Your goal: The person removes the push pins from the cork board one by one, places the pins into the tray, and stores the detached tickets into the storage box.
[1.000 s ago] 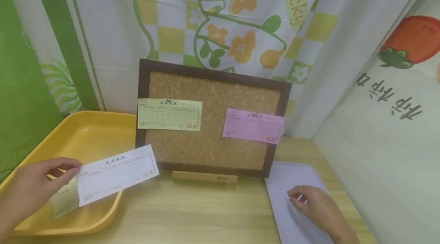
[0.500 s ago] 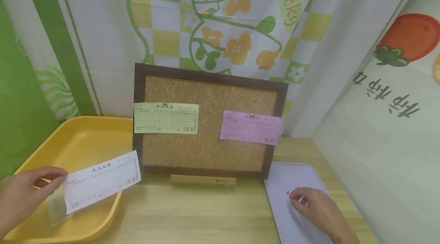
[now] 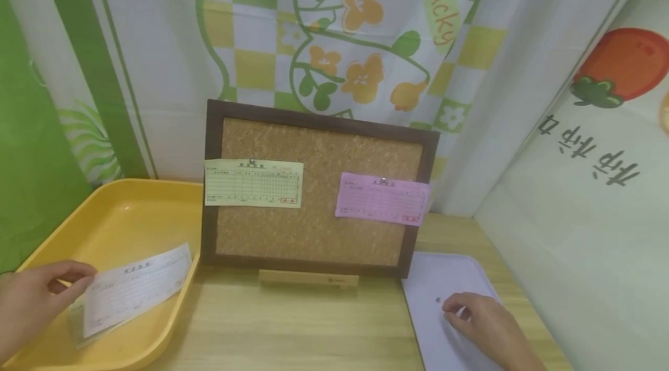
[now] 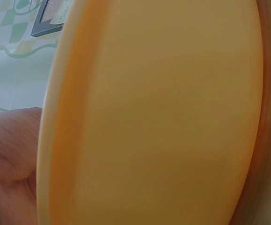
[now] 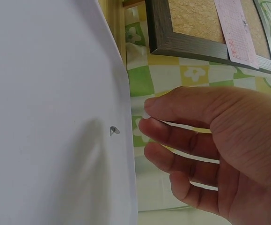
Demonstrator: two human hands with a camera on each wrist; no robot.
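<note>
At the far left my left hand [image 3: 47,295] pinches the left corner of a white receipt slip [image 3: 138,287], which lies slanted low in the yellow tray [image 3: 136,202]. Under it a pale green slip [image 3: 75,324] shows at the edge. In the left wrist view the tray's outer wall [image 4: 172,117] hides those fingers. My right hand [image 3: 483,321] hovers over the lilac tray [image 3: 444,272], fingers loosely curled and holding nothing. Just left of its fingertips, a small silvery pushpin [image 5: 114,131] rests on that tray.
Between the trays a brown-framed cork board [image 3: 319,237] leans upright in a wooden stand [image 3: 308,278]. A yellow-green slip [image 3: 253,184] and a pink slip [image 3: 384,200] are pinned to it. Patterned curtains [image 3: 251,28] hang behind the wooden table [image 3: 303,324].
My left hand has moved left and down, lowering the white slip into the yellow tray. The pushpin now shows clear of my right fingertips, which have shifted slightly away from it.
</note>
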